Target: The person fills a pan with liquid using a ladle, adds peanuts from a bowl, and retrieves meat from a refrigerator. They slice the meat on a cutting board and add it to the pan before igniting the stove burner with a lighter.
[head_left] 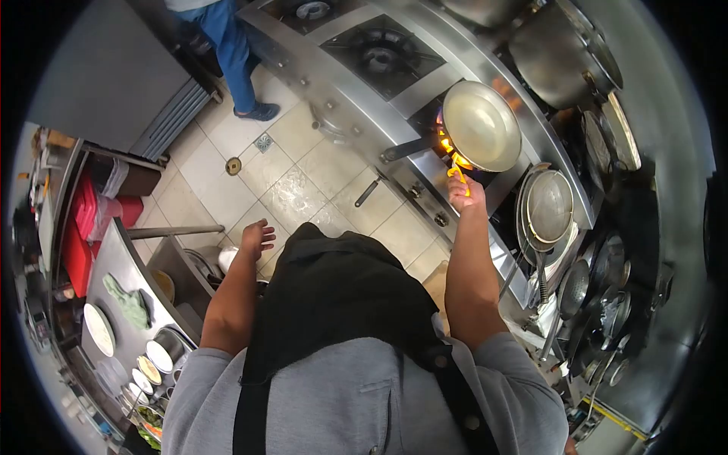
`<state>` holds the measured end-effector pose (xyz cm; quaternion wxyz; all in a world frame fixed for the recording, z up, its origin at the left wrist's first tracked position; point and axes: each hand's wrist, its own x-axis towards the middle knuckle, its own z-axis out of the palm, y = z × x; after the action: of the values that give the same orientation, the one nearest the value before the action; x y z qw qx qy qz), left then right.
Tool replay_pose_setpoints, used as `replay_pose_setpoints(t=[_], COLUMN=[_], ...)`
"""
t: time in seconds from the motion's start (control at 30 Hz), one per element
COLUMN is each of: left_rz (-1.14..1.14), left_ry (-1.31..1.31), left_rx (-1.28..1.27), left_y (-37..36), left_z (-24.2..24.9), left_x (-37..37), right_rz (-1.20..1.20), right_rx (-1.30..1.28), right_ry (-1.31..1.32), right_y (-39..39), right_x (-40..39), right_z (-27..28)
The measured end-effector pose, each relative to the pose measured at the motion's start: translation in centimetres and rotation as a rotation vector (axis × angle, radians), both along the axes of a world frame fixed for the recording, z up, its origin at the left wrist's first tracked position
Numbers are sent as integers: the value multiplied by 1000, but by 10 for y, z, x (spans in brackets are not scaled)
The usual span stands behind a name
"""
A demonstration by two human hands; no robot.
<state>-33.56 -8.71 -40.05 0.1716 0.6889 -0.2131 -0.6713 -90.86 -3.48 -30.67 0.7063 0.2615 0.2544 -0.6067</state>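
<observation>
My right hand (466, 193) is closed on a yellow-orange lighter (458, 176), its tip close to the flames at the stove's front edge. Above those flames (447, 142) sits a wide silver frying pan (481, 125), tilted a little, its dark handle (409, 149) pointing out over the stove front. The hand is just below the pan's rim. My left hand (258, 237) hangs over the floor by the steel counter, holding nothing, its fingers loosely apart.
Strainers (550, 206) stand right of the burner; a large pot (561, 57) is behind. Several dark pans (599, 303) crowd the right. A steel counter (125, 265) with dishes and a green cloth (127, 302) lies left. Another person's leg (233, 57) is at the top.
</observation>
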Motion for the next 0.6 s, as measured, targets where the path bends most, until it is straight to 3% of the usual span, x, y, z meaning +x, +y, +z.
replay_pose_setpoints(t=[0.1, 0.17, 0.2, 0.23, 0.27, 0.3, 0.33, 0.37, 0.4, 0.43, 0.47, 0.5, 0.53, 0.57, 0.6], left_rz=[25, 62, 58, 77, 68, 15, 41, -35, -80, -65, -57, -249, -102, -189, -324], left_ry=[-2, -2, -28, -9, -45, 8, 47, 13, -103, -156, -148, -170, -100, -65, -73], left_rx=[12, 27, 57, 10, 19, 38, -37, -39, -77, -46, -114, -332, -258, -308, -371], left_y=[3, 9, 10, 19, 25, 27, 36, 37, 38, 32, 24, 17, 6, -3, -4], left_z=[-7, -10, -19, -42, -34, -78, -69, -58, -56, -59, -35, -33, 10, 20, 64], left_x=[22, 40, 49, 64, 66, 85, 82, 77, 67, 53, 37, 26, 3, -12, -25], right_rz=[20, 4, 146, 85, -100, 4, 158, 229, 409, 660, 796, 878, 1029, 1120, 1092], right_rx=[68, -25, -154, -438, -60, -31, -66, 162, 232, 216, 163, 105, -175, -486, -494], right_ry=[90, 69, 8, 162, 358, 474, 486, 618, 739, 871, 775, 764, 1145, 1526, 1369], right_y=[0, 9, 23, 43, 58, 78, 93, 104, 106, 114, 106, 94, 82, 64, 44], right_x=[3, 9, 10, 33, 78, 105, 135, 164, 193, 179, 185, 191, 191, 190, 199], right_z=[1, -7, -19, -38, -7, 3, 26, 42, 74, 33, 34, 22, 7, -1, 4])
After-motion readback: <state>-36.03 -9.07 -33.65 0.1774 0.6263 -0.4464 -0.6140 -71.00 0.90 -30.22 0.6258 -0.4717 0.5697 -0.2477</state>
